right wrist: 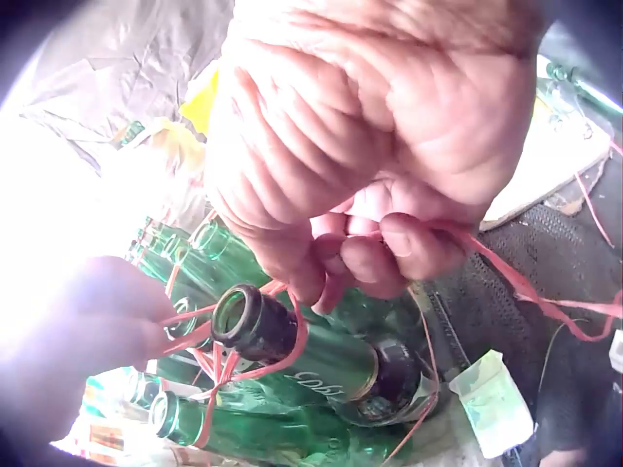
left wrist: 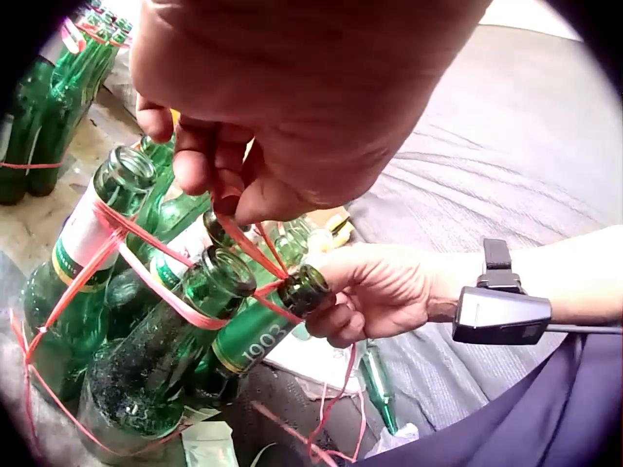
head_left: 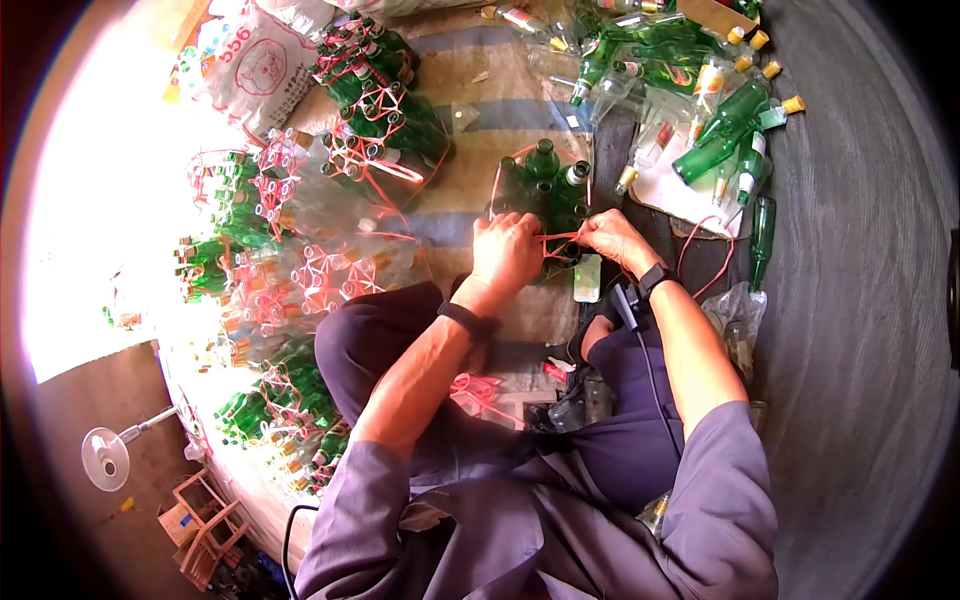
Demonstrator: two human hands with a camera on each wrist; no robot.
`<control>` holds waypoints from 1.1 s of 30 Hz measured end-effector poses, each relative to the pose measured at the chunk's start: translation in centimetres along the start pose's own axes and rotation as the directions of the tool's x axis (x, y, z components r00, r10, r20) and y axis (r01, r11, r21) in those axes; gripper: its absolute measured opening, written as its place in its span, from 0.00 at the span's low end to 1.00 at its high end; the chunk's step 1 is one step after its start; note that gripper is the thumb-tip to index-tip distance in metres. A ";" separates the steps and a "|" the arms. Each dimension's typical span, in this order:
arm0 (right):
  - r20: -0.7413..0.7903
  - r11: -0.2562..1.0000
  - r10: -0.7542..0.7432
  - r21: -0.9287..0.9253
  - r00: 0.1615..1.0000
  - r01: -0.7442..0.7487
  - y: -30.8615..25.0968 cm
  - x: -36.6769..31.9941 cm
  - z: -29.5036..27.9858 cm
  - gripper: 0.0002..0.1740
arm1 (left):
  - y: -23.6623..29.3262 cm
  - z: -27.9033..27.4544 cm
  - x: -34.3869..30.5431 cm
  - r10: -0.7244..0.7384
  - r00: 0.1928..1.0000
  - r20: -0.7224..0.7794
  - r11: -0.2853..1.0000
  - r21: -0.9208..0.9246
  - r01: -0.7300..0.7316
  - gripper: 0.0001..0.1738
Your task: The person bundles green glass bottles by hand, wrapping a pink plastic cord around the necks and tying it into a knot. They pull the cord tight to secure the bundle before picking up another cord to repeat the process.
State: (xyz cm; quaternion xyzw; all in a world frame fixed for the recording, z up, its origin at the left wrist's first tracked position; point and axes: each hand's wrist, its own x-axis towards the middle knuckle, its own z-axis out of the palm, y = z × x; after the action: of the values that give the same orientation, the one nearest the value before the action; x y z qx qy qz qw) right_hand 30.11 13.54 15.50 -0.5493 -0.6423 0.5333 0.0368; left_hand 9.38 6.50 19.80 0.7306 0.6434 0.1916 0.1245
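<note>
A bundle of green glass bottles (head_left: pixel 541 165) stands upright in front of the person, with pink-red plastic twine (left wrist: pixel 127 233) looped around the necks. The left hand (head_left: pixel 506 250) pinches a strand of twine between thumb and fingers, just above the bottle mouths. Across from it, the right hand (head_left: pixel 615 242) has its fingers curled round the twine close to a neck of a bottle marked 1903 (left wrist: pixel 255 341). Between the two hands the twine stretches over the bottle tops. From the right hand a loose tail of twine (right wrist: pixel 521 287) trails away.
Tied bundles of green bottles (head_left: pixel 370 90) and clear bottles (head_left: pixel 330 275) line the left side. Loose bottles (head_left: pixel 720 130) lie heaped at the upper right. A white printed sack (head_left: pixel 262 70) sits upper left. More twine (head_left: pixel 478 392) lies by the person's legs.
</note>
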 end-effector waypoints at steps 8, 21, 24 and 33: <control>0.005 0.989 -0.076 0.131 0.997 0.075 1.2 0.3 0.3 0.12 | -0.7 0.1 1.1 -0.188 0.977 0.100 0.977 -0.086 0.196 0.06; 0.039 0.851 0.095 0.515 0.995 -0.101 -0.5 -1.5 -1.9 0.09 | -2.0 1.3 2.3 -0.142 0.961 0.235 0.987 0.112 0.119 0.08; 0.067 0.815 0.127 0.562 0.990 -0.143 -0.5 -1.5 -2.0 0.09 | -2.5 1.1 2.2 -0.129 0.948 0.290 0.989 0.111 0.100 0.10; -0.294 0.988 -0.106 0.075 0.950 0.133 1.1 0.2 -1.8 0.09 | -3.2 1.0 1.7 -0.072 0.946 0.316 0.997 0.047 0.060 0.12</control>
State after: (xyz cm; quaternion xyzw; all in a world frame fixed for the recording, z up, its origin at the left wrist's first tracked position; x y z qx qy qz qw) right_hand 31.90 14.62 15.34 -0.5791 -0.6363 0.4736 0.1884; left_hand 7.11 8.67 17.74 0.7323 0.6423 0.0554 0.2191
